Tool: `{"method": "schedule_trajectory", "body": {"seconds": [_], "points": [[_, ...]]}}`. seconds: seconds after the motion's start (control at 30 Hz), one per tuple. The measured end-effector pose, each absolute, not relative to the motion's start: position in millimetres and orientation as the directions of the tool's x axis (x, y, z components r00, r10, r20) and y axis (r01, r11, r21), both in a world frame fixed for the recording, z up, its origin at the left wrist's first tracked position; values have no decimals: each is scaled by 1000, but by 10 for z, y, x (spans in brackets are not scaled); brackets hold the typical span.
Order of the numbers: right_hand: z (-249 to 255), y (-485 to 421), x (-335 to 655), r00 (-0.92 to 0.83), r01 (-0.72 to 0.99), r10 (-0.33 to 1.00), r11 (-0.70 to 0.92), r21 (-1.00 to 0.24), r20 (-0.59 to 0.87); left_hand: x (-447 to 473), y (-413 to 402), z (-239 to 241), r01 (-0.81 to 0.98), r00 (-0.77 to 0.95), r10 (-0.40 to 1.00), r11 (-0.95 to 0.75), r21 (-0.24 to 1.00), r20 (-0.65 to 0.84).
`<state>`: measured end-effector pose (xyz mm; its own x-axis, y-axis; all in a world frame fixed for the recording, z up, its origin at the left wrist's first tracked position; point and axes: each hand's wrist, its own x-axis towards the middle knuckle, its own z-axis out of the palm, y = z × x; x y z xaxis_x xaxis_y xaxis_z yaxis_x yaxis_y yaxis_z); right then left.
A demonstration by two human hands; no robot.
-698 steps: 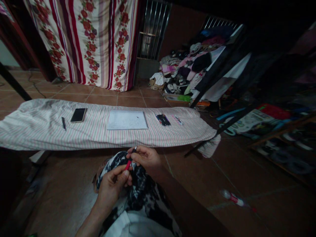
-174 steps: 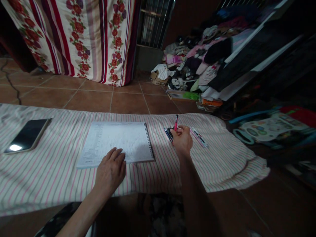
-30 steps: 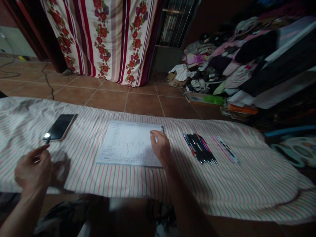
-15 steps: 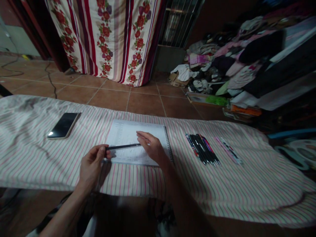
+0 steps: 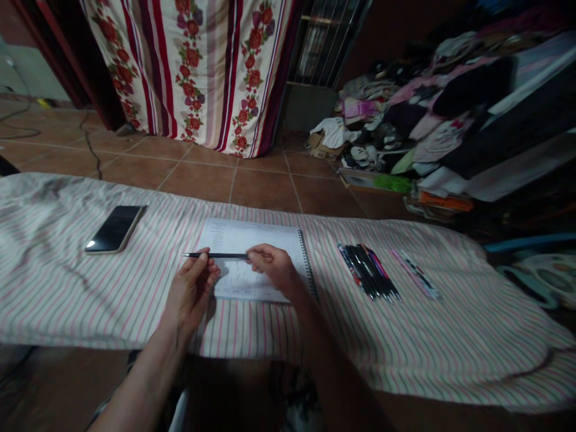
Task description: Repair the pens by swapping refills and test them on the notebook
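A thin black pen (image 5: 216,255) lies level across the upper part of a spiral notebook (image 5: 265,237). My left hand (image 5: 191,294) pinches it near its left end, and my right hand (image 5: 270,267) has its fingertips on the right end. Both hands are over the notebook's lower half, hiding part of the page. On the striped cloth (image 5: 90,306), a black smartphone (image 5: 116,228) lies to the left. To the right are a bundle of dark pens (image 5: 369,271) and a thin pink-and-white pack of pens (image 5: 416,274).
The cloth hangs over a low surface with its near edge under my forearms. Behind it lie brown floor tiles (image 5: 263,189), a floral curtain (image 5: 198,72) and a metal grille (image 5: 324,42). A heap of clothes (image 5: 405,114) stands at the back right.
My left hand has moved from near the phone to the notebook, bringing the black pen with it. The pen now lies level, and my right hand has shifted left onto its end.
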<state>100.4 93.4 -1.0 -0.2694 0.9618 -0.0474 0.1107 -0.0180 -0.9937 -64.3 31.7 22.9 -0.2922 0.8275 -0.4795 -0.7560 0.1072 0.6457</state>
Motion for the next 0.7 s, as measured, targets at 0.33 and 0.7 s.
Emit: {"method": "schedule_trajectory", "body": {"seconds": [0.33,0.7], "points": [[60,854,986,-524,-25,851,-58,-998,-37,-428,328,218,-725,-222,872,151,672,-436],[115,910,1113,-288,-3,955,-69,-998,-65,-341,199,91,-304,100,915,401,864,-390]]}}
